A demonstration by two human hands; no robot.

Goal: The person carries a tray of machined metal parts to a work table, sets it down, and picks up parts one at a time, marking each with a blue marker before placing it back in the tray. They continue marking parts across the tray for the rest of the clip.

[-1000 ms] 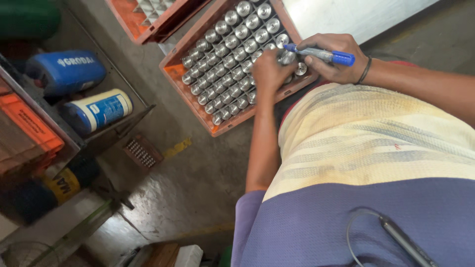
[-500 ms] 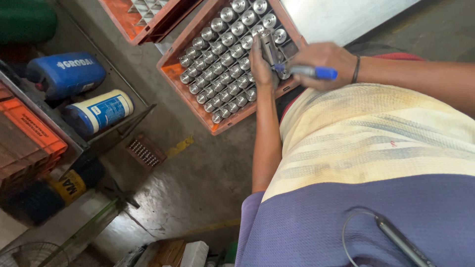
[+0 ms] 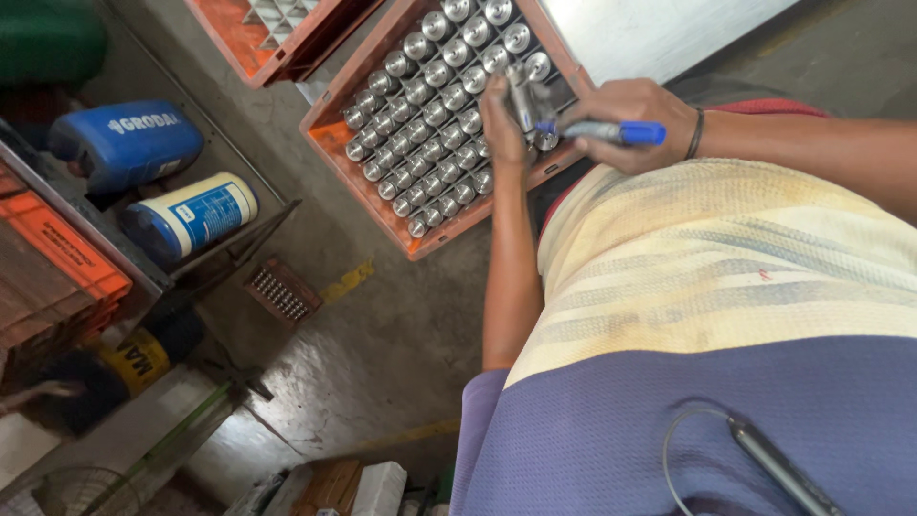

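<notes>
— Concrete floor [image 3: 382,354] runs grey and stained below me. What do you have hold of?

— I hold a small metal cylinder [image 3: 522,96] in my left hand [image 3: 501,119], fingers closed around it, just above the near corner of the orange crate [image 3: 330,139]. My right hand [image 3: 626,119] is closed around a blue marker [image 3: 607,131], and its tip meets the cylinder.

— And the crate?

— It sits on the floor, packed with rows of shiny metal cylinders [image 3: 430,105] standing upright in their cells. A second orange crate [image 3: 258,48] lies just beside it, up and to the left.

— Anything farther out?

— On a shelf at my left, a blue jug [image 3: 124,143] and a white-and-blue can [image 3: 191,215] lie on their sides. Near them on the floor rests a small brown block full of holes [image 3: 280,291].
</notes>
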